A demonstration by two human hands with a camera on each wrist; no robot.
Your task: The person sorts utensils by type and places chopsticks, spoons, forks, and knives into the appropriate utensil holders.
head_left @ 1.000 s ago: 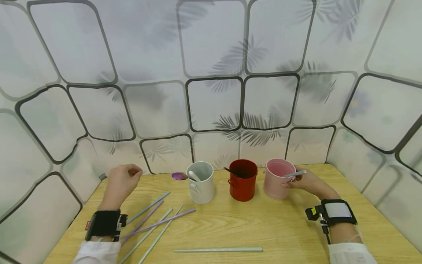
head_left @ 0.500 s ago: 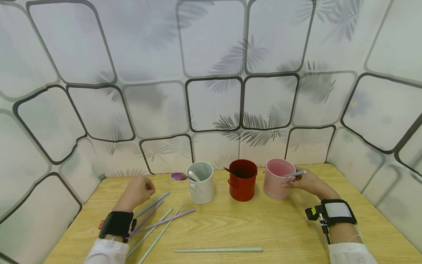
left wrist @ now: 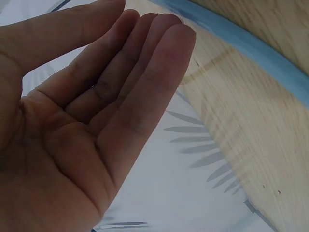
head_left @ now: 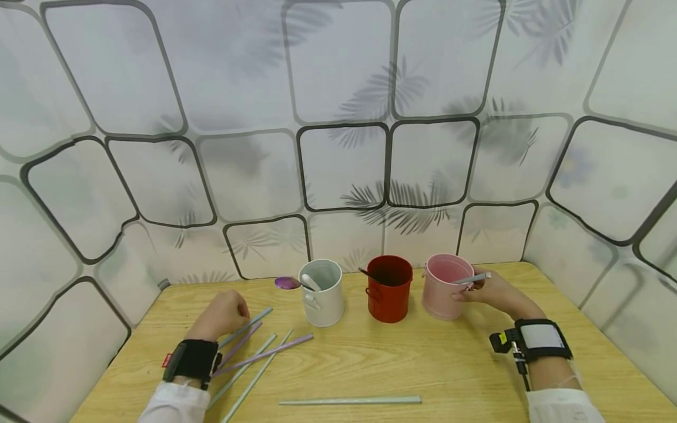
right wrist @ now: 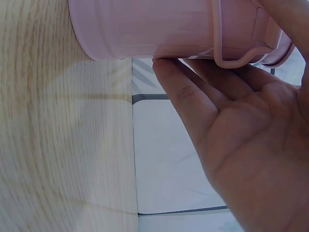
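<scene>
The pink bucket (head_left: 442, 296) is being gripped by the right hand (head_left: 493, 292), right of the red bucket (head_left: 390, 299); left of that, the blue stick (head_left: 256, 319) isn't being held by the left hand (head_left: 224, 315) (fingers together, thumb apart). The purple stick (head_left: 245, 338) could be getting caught by wide pinching.

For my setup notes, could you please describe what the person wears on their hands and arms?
The left hand and right hand are ungloved, with white sleeves on the forearms. The left wrist wears a black band with a small red tag; the right wears another black band with a pale rectangular panel, a small yellow-marked black camera and a dark cable.
</scene>
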